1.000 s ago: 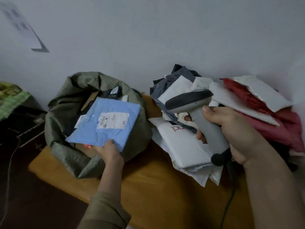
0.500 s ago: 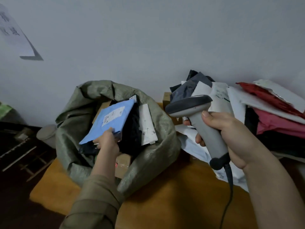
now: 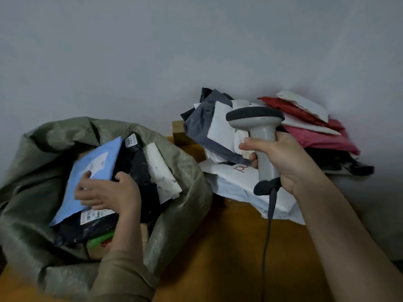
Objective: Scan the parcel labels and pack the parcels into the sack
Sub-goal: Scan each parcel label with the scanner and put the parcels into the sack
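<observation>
Olive-green woven plastic sack [image 3: 178,192], mouth open, standing on the ochre table top [image 3: 229,247]; holds a black poly mailer [image 3: 135,168], a white envelope [image 3: 162,173] and other parcels. Light-blue flat mailer with white label [image 3: 91,166]: inside the sack mouth, left hand [image 3: 109,192] on it, fingers spread and pressing it down. Grey corded handheld barcode scanner [image 3: 259,131]: right hand [image 3: 285,162] wrapped round its handle. Heap of white, grey, red and pink mailers [image 3: 239,177]: beside the sack, apparently still to scan and pack; task judged partway.
</observation>
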`<state>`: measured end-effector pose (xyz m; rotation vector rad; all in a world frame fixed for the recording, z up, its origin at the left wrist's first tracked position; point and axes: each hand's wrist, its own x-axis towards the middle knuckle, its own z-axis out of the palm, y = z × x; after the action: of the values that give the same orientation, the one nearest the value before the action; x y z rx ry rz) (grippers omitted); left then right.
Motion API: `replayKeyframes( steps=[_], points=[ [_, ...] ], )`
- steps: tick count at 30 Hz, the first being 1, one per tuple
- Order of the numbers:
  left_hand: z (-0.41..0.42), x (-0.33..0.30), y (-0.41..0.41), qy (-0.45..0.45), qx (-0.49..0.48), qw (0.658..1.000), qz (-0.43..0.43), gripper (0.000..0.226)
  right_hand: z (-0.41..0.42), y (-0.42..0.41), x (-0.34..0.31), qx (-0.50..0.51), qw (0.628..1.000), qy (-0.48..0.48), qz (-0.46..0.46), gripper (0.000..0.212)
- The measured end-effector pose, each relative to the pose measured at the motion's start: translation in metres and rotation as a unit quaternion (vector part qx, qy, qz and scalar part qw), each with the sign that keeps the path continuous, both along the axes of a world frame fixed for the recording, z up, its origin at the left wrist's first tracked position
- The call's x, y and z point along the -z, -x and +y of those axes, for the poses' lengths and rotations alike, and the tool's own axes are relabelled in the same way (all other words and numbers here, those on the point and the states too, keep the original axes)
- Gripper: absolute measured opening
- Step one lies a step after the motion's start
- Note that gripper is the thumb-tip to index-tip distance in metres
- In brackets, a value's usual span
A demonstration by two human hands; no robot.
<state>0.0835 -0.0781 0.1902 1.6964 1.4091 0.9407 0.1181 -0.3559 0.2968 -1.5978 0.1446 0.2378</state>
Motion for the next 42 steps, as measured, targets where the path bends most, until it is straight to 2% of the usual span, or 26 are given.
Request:
replayKeyframes(
  steps=[3,5,8,11,13,16,20,23,25,28,32,36,38,40,42],
  points=[
    [-0.007,-0.003,-0.007,-0.008,0.014,1.0,0.005,0.038,-0.017,-0.004,0.006,0.026,1.0,-0.007,0.001,0.015],
    [-0.017,-0.003,-0.01,-0.028,0.027,0.999,-0.002,0.039,-0.031,-0.008,0.009,0.057,0.998,-0.021,-0.006,0.014],
    [-0.039,-0.007,-0.022,-0.05,0.059,0.997,-0.03,0.035,-0.058,-0.014,0.01,0.119,0.989,-0.082,-0.007,0.011],
    [-0.072,-0.005,-0.04,-0.079,0.131,0.988,-0.036,0.035,-0.091,-0.021,0.012,0.116,0.985,-0.128,-0.005,0.015],
    [-0.097,0.0,-0.054,-0.087,0.196,0.976,-0.029,0.033,-0.114,-0.028,0.013,0.109,0.989,-0.097,-0.023,0.015],
    [-0.139,0.006,-0.077,-0.085,0.276,0.957,-0.013,0.028,-0.151,-0.047,0.015,0.144,0.987,-0.038,-0.052,0.004],
    [-0.207,0.004,-0.11,-0.086,0.342,0.936,0.008,0.026,-0.217,-0.083,0.02,0.164,0.982,0.012,-0.089,0.007],
    [-0.27,0.002,-0.147,-0.12,0.386,0.915,0.018,0.027,-0.268,-0.108,0.024,0.161,0.982,0.022,-0.095,0.004],
    [-0.313,-0.001,-0.176,-0.144,0.435,0.889,0.019,0.028,-0.295,-0.123,0.027,0.154,0.983,0.034,-0.094,0.008],
    [-0.37,-0.004,-0.22,-0.181,0.526,0.83,0.024,0.033,-0.325,-0.145,0.033,0.143,0.985,0.055,-0.082,0.012],
    [-0.423,0.0,-0.277,-0.261,0.595,0.75,0.124,0.044,-0.346,-0.171,0.039,0.119,0.987,0.077,-0.076,0.015],
    [-0.451,0.01,-0.322,-0.343,0.619,0.669,0.229,0.056,-0.354,-0.189,0.047,0.102,0.989,0.085,-0.066,0.017],
    [-0.459,0.017,-0.339,-0.385,0.612,0.633,0.277,0.051,-0.356,-0.195,0.05,0.094,0.99,0.087,-0.061,0.019],
    [-0.465,0.022,-0.354,-0.431,0.599,0.599,0.311,0.036,-0.359,-0.2,0.051,0.085,0.991,0.088,-0.056,0.02],
    [-0.468,0.03,-0.365,-0.445,0.599,0.568,0.347,0.031,-0.362,-0.205,0.053,0.081,0.991,0.09,-0.049,0.021]
  ],
)
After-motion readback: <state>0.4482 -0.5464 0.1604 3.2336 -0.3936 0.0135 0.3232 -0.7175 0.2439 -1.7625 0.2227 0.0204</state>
